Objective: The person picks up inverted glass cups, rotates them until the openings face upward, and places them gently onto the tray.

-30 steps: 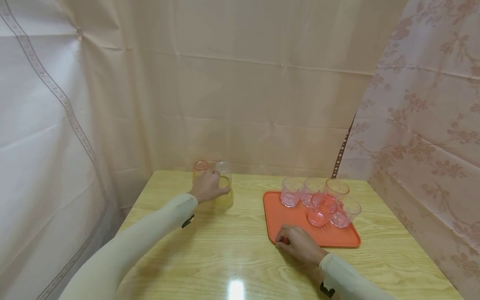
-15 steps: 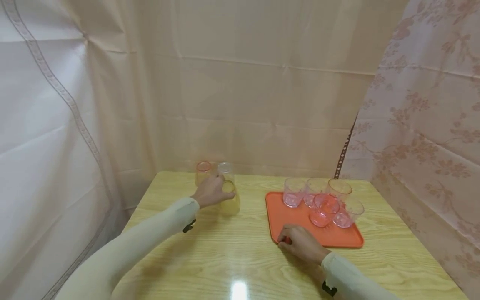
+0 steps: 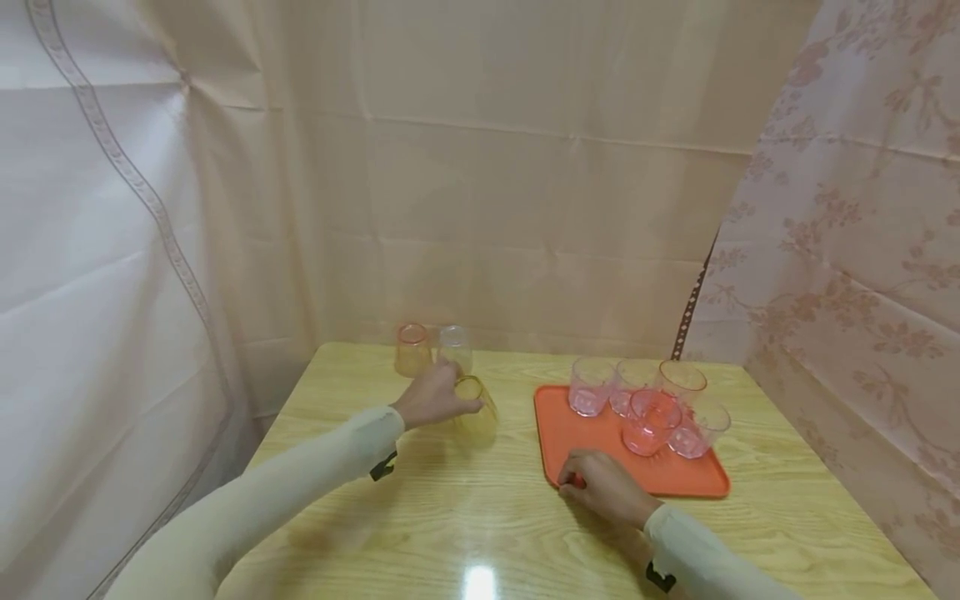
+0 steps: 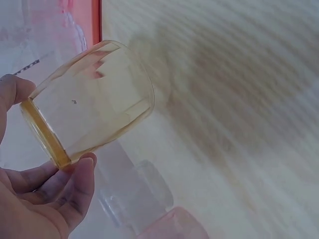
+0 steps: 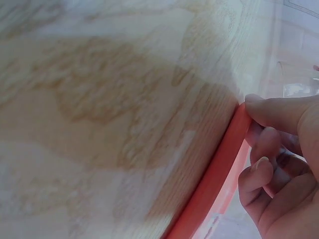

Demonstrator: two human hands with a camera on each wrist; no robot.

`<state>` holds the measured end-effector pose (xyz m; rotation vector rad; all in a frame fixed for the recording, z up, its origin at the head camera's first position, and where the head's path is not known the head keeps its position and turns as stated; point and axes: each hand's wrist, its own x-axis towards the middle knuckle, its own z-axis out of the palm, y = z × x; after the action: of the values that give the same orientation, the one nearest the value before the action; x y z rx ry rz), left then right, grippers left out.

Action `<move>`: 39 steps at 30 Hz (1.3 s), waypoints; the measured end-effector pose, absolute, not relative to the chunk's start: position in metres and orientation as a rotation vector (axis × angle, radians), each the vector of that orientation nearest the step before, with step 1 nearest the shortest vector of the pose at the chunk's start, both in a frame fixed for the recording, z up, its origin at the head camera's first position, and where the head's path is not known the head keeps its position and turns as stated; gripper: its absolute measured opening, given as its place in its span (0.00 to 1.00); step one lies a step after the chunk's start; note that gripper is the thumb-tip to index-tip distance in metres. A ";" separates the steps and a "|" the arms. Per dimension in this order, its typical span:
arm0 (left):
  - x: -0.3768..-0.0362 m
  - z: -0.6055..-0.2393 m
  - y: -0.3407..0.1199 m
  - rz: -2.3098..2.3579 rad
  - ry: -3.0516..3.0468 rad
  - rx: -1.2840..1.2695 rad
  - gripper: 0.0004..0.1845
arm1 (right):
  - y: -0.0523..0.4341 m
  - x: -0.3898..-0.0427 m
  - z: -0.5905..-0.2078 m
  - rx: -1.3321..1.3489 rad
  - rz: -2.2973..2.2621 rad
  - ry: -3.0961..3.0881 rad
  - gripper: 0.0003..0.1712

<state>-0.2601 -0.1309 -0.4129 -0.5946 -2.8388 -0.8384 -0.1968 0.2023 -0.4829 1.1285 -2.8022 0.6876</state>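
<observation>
Nearest, the right hand (image 3: 603,487) pinches the near-left corner of the orange tray (image 3: 570,433) on the desk (image 3: 465,517). Further, the left hand (image 3: 431,397) has its fingers closed around a tilted yellow cup (image 3: 477,408), left of the tray.

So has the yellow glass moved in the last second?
Yes. The left hand has carried the yellow glass away from the two back glasses, toward the orange tray.

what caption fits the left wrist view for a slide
Left hand holds a tilted yellow cup above the wooden table.
</observation>
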 end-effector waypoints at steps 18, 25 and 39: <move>-0.241 -0.423 -0.119 -1.105 -2.919 -0.597 0.34 | 0.198 -0.194 -0.478 1.151 0.577 -2.798 0.03; -0.235 -0.426 -0.108 -1.255 -2.916 -0.639 0.34 | 0.193 -0.193 -0.475 1.023 0.725 -2.804 0.02; -0.227 -0.428 -0.100 -1.568 -2.904 -0.569 0.34 | 0.188 -0.196 -0.464 0.414 1.857 -2.834 0.19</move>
<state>-0.2266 -0.1000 -0.4276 -0.5685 -2.9043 -1.5676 -0.1955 0.1878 -0.4636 0.4142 -2.8336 1.8575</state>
